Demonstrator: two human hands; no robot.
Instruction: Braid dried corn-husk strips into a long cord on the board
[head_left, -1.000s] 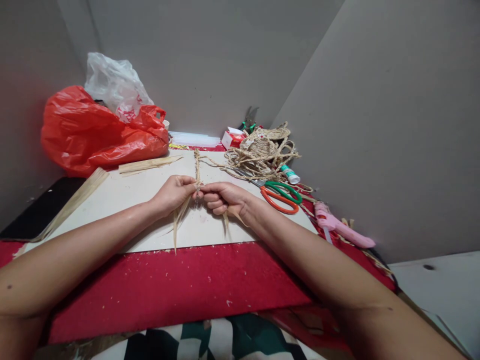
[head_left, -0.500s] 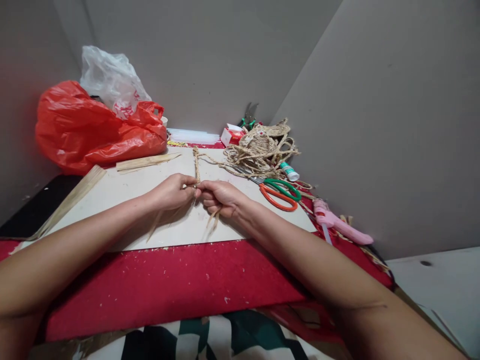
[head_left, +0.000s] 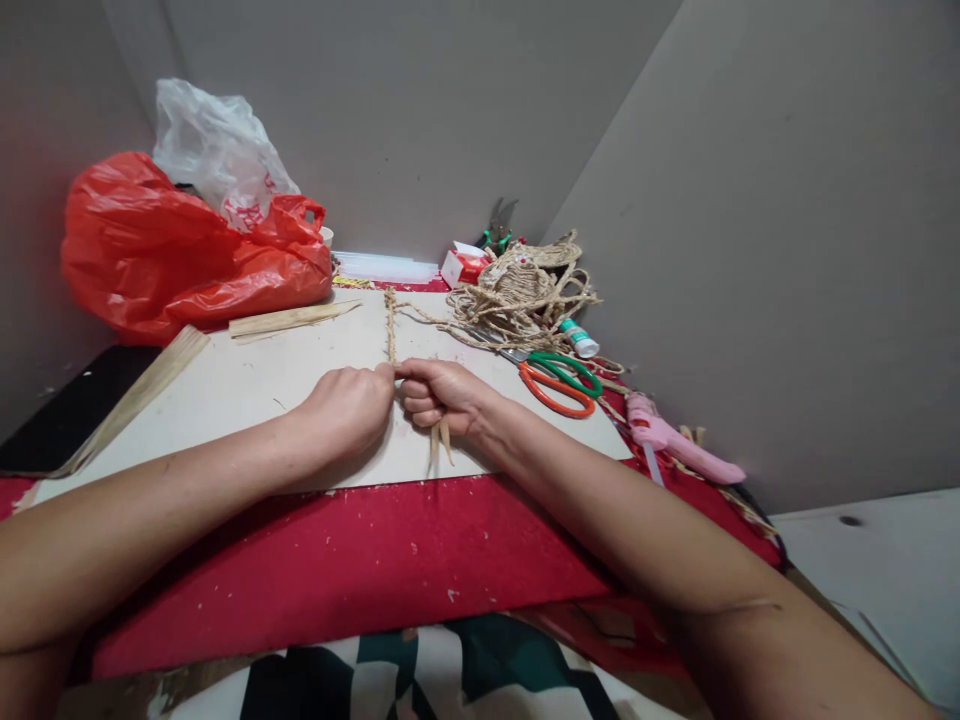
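Note:
A thin braid of dry plant fibre (head_left: 390, 328) runs from the back of the white board (head_left: 292, 375) toward me. Its near end meets both hands. My left hand (head_left: 351, 410) is closed in a fist, knuckles up, with its fingertips at the braid's end. My right hand (head_left: 441, 392) is closed too, thumb and forefinger pinching at the same spot, touching or nearly touching the left. Loose fibre strands (head_left: 441, 443) hang out below the right fist. Whatever lies inside the left fist is hidden.
Scissors (head_left: 559, 385) with green and orange handles lie right of my hands, before a heap of braided cord (head_left: 517, 290). A glue stick (head_left: 579, 340) and pink glue gun (head_left: 679, 440) lie farther right. Flat dry strips (head_left: 289, 320) and a red plastic bag (head_left: 187, 265) are at left.
My left hand has rolled over and closed into a fist, and the strands that showed below it are out of sight. The right hand stays nearly in place.

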